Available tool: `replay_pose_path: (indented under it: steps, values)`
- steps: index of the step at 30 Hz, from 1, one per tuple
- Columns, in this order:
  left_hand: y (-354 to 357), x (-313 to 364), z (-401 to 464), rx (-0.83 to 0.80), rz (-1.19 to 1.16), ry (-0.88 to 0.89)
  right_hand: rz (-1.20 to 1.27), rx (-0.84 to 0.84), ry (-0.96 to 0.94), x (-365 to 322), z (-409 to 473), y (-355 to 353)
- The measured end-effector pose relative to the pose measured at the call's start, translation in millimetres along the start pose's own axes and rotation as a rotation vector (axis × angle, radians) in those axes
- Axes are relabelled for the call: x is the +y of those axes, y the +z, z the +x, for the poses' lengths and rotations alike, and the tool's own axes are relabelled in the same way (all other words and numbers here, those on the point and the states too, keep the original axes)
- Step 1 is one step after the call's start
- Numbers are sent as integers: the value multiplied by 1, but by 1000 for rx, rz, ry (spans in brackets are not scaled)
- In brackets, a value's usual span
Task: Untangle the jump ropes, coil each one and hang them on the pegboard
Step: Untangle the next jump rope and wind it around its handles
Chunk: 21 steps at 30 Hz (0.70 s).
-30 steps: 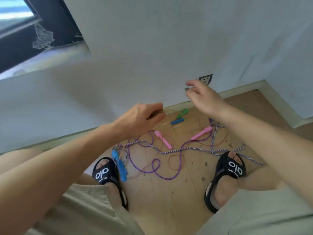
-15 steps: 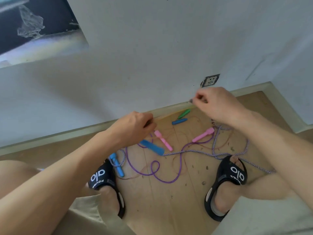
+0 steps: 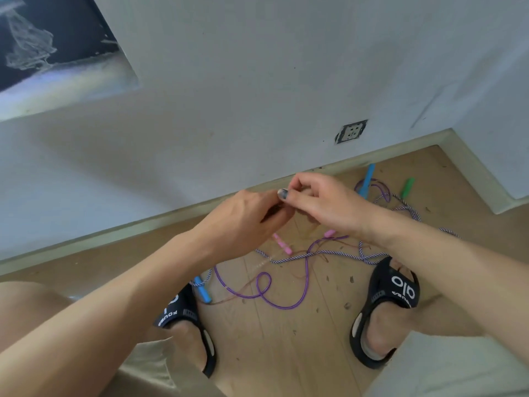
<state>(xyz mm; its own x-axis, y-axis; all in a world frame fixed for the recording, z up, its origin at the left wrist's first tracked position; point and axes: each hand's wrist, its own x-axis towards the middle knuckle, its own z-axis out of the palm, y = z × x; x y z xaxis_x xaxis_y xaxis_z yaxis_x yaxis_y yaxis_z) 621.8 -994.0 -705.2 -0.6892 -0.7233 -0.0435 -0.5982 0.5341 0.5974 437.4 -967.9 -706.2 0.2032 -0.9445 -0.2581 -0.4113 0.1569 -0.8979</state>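
Several tangled jump ropes lie on the wooden floor between my feet: a purple rope (image 3: pixel 263 287), a blue-and-white striped rope (image 3: pixel 372 259) and a thin brownish rope (image 3: pixel 300 275). Two pink handles (image 3: pixel 282 245) rest under my hands. One blue handle (image 3: pixel 203 289) lies by my left foot, another blue handle (image 3: pixel 367 179) and a green handle (image 3: pixel 408 187) near the wall. My left hand (image 3: pixel 246 222) and my right hand (image 3: pixel 323 204) meet above the pile, both pinching the thin brownish rope. No pegboard is in view.
A white wall with a skirting board (image 3: pixel 143 227) runs close ahead, with a socket (image 3: pixel 351 132) low on it. A wall corner (image 3: pixel 486 179) juts in at the right. My feet in black sandals (image 3: pixel 389 305) flank the ropes. Small debris dots the floor.
My hands, spread apart with the thin rope stretched between them, have come together in the middle. The view has shifted left, so the ropes now sit further right.
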Motion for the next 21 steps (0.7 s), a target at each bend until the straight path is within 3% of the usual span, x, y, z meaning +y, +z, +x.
replay_pose_path:
  steps: [5, 13, 14, 18, 21]
  values:
    - [-3, -22, -2, -51, 223, -75, -328, 27, -46, -3, 2, -32]
    - [-11, -21, -2, 63, 290, -59, -720, 137, 32, 2, 0, -73]
    - [-11, -20, -2, 77, 247, -58, -677, 110, 46, 2, 0, -73]
    - [-13, -16, -2, 91, 112, -13, -122, -63, 63, -1, -5, -51]
    - [-12, -15, -4, 47, 130, 73, 106, -51, 75, -2, -4, -34]
